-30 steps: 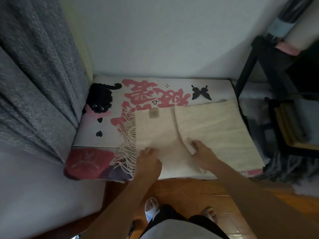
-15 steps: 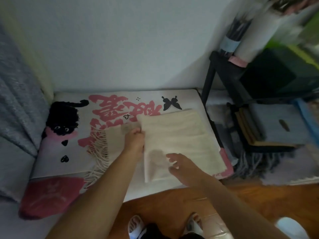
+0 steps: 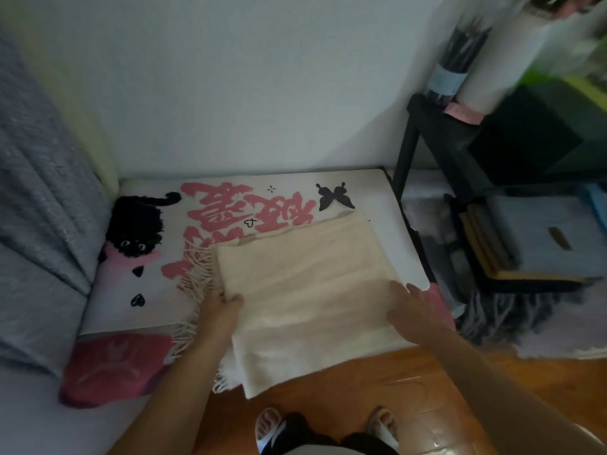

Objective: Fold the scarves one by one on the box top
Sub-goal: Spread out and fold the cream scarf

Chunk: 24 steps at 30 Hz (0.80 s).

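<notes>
Scarf: the cream scarf (image 3: 305, 290) lies folded on the box top (image 3: 387, 198), in the middle of the frame; its near edge hangs over the front of the box toward the wood floor (image 3: 377, 382); a fringe (image 3: 197, 274) of pale tassels spills out from under its left side.
Box top: white, printed with a black cat (image 3: 138, 224) at the left, pink lettering (image 3: 243, 205) across the middle and a black butterfly (image 3: 333, 197) toward the upper right; a red patch (image 3: 115, 366) covers its lower left corner.
Left hand: the left hand (image 3: 221, 305) is at the scarf's left edge, beside the fringe; the fingers curl round the folded edge and hold it.
Right hand: the right hand (image 3: 418, 310) lies on the scarf's right edge near the box corner; the fingers are straight and spread, pressing flat.
Surroundings: a grey curtain (image 3: 36, 208) fills the left of the frame; a black shelf frame (image 3: 414, 142) stands at the right with a grey storage box (image 3: 542, 238) low inside it; a white wall (image 3: 246, 87) rises behind; two feet in white sandals (image 3: 267, 428) show at the bottom centre.
</notes>
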{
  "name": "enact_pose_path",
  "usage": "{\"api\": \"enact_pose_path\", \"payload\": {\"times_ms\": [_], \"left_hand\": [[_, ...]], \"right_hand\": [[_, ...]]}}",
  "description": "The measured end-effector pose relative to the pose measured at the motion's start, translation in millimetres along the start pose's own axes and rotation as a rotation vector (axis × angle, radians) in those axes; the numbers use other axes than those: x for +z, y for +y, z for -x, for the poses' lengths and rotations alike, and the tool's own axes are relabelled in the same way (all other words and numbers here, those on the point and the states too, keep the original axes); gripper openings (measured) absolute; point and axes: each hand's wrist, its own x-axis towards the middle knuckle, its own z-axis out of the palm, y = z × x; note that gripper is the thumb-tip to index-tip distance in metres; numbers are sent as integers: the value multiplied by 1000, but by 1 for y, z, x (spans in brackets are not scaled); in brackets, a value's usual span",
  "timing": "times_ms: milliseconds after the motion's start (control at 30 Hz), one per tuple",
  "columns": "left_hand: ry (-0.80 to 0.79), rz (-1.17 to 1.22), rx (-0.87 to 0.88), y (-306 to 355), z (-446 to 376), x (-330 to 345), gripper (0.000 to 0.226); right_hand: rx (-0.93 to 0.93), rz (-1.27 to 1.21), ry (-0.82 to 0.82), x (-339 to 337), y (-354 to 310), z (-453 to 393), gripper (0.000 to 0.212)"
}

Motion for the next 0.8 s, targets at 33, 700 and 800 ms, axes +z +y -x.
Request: {"api": "enact_pose_path", "payload": {"times_ms": [33, 700, 800], "left_hand": [[-12, -4, 16, 5, 2, -2, 23], [310, -100, 30, 38, -56, 2, 37], [257, -204, 137, 25, -34, 10, 57]], "right_hand": [[11, -9, -28, -1, -3, 0, 65], [-35, -98, -11, 16, -4, -31, 71], [-45, -18, 23, 2, -3, -28, 67]]}}
